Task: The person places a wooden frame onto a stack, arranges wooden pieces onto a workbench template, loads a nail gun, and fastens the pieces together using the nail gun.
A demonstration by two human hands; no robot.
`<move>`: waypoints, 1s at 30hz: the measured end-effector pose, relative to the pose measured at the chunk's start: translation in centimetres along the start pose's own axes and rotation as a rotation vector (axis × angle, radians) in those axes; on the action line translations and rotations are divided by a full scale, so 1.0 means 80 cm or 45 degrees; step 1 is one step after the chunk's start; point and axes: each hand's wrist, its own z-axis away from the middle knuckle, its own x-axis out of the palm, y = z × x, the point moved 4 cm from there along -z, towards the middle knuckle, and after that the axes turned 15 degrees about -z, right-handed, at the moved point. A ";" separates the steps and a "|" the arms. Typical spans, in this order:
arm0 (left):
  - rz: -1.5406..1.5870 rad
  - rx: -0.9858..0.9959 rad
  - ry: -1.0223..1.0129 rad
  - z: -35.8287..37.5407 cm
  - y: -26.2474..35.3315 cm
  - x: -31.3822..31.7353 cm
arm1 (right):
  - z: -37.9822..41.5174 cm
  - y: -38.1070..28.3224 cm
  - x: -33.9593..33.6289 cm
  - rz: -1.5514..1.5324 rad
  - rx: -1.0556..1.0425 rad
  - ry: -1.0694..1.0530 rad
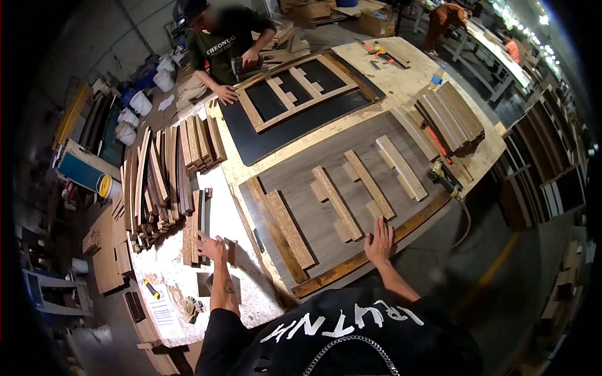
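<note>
My left hand is open, fingers spread, at the near ends of a few short wood strips on the white-topped table. My right hand lies flat with fingers stretched out, over the near edge of a grey wood-grain panel. Its fingertips reach the end of a particleboard strip with small blocks beside it. More strips lie across the panel, among them a wide particleboard strip at the left. A brown strip runs along the near edge, passing under my right hand.
A nail gun with a hose sits at the panel's right corner. Long strips are piled left; stacked boards stand right. Across the table, a person holds a power tool by a framed black panel. A yellow-handled tool lies near left.
</note>
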 end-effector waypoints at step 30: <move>0.077 0.025 -0.180 -0.026 -0.028 -0.008 | 0.002 0.003 0.014 0.072 -0.035 -0.074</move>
